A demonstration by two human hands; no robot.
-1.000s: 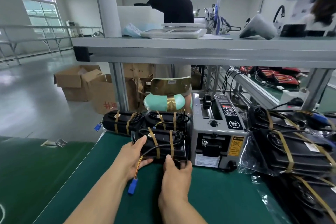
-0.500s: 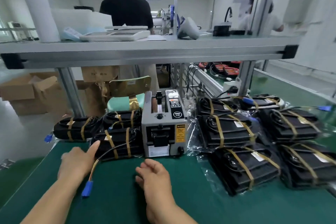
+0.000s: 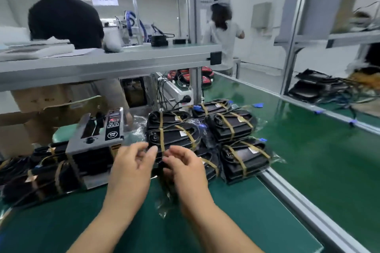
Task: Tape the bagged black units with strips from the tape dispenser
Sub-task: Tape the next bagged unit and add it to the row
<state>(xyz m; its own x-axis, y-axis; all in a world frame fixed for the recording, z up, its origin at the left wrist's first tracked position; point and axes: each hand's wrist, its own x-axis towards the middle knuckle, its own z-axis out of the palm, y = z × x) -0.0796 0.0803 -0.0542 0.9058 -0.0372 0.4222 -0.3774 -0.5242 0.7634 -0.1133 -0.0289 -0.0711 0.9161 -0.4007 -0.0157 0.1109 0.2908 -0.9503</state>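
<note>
The grey tape dispenser stands on the green mat, left of centre. Right of it lies a pile of bagged black units bound with tan bands, their cables ending in blue plugs. My left hand and my right hand hover side by side over the front left of this pile, at a bagged unit. The fingers of both hands are loosely curled and nothing shows in either. A further bagged unit lies under my right hand, mostly hidden. More banded black units lie left of the dispenser.
An aluminium rail borders the mat on the right, with a green conveyor belt beyond it. A grey shelf spans above the bench. Two people stand behind it. More black units are stacked at the far right.
Both hands have left the banded unit left of the dispenser and moved right to the pile of bagged units. The view has swung right with them.
</note>
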